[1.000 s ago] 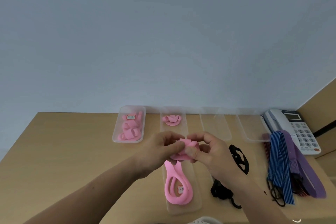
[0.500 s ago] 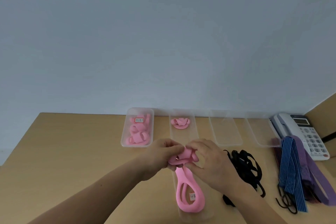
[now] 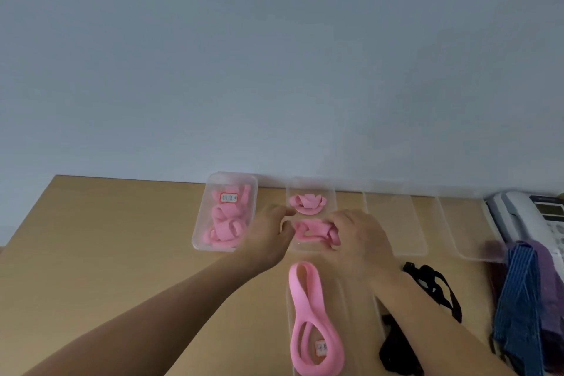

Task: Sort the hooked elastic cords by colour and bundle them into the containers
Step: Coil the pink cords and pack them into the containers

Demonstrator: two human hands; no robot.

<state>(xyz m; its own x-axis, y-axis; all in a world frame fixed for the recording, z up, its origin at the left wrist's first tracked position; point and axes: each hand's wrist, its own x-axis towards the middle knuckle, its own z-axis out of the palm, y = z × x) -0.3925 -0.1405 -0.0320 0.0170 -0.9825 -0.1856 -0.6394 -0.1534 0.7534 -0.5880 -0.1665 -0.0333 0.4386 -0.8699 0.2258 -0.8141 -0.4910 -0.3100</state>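
Pink bundle [image 3: 311, 232]: frame centre, inside the second clear container [image 3: 309, 186], below another pink bundle [image 3: 306, 203].
Right hand [image 3: 357, 241]: fingers curled on its right end.
Left hand [image 3: 267, 232]: loosely spread just beside it.
Lower centre: loose pink cord [image 3: 314, 323].

red-bordered label [image 3: 229, 197], white tag [image 3: 321, 348], on pink cords [image 3: 300, 293]; writing illegible

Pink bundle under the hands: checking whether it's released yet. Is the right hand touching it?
Touching. Head view: the right hand curls its fingers over the right end of the pink bundle, no gap between them.
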